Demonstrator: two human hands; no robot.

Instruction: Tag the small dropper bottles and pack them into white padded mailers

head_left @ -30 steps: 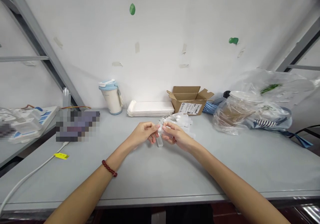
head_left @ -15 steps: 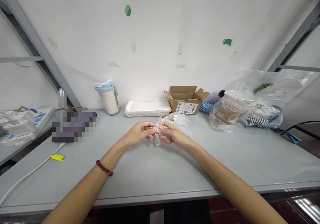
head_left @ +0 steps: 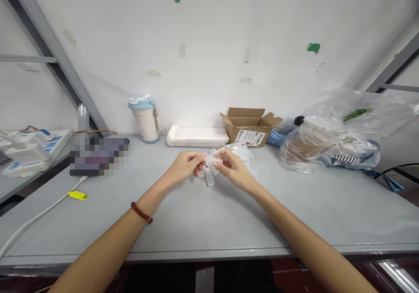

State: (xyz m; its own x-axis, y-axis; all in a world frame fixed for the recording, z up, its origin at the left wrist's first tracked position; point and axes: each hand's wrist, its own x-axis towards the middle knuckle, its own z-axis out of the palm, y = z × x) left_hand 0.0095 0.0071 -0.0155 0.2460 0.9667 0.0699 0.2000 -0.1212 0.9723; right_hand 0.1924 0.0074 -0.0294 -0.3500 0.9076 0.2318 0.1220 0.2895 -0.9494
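Note:
Over the middle of the table, my left hand (head_left: 185, 166) pinches the left end of a small translucent plastic tube (head_left: 214, 159) between thumb and fingers. The tube lies roughly sideways between my hands. My right hand (head_left: 233, 169) has its thumb and index finger closed around the right end of it. Just below, a second translucent tube (head_left: 209, 178) points down toward the table; whether it hangs or lies there, I cannot tell. Behind my right hand is a pile of similar clear plastic pieces (head_left: 244, 152), partly hidden by the fingers.
An open cardboard box (head_left: 250, 126) stands at the back beside a stack of white packets (head_left: 198, 136). Left of these are a blue-lidded cup (head_left: 145, 118) and a blurred dark object (head_left: 98, 157) with a white cable (head_left: 46, 219). Plastic-bagged items (head_left: 314, 142) sit at the right.
The view has tilted down slightly. My right fingers have shifted and spread a little, so the held tube now shows lengthwise between my hands.

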